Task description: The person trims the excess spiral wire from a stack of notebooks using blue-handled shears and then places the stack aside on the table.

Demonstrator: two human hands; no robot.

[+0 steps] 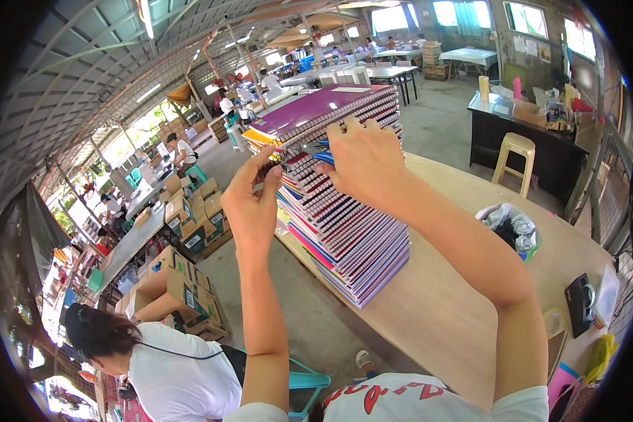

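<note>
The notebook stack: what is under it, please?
The stack of spiral notebooks rests on a wooden table, near its edge. Both hands, left hand and right hand, touch its upper part. The tabletop directly beneath is covered.

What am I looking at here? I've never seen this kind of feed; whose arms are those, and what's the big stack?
The single picture comes from a fisheye camera on a person's head, looking down, so straight edges bend. The two bare arms from below are that person's own. The left hand and right hand pinch the wire spines near the top of a tall stack of spiral notebooks on a wooden table. A bag-lined bin also sits there. Another person bends over cardboard boxes lower left.
</note>
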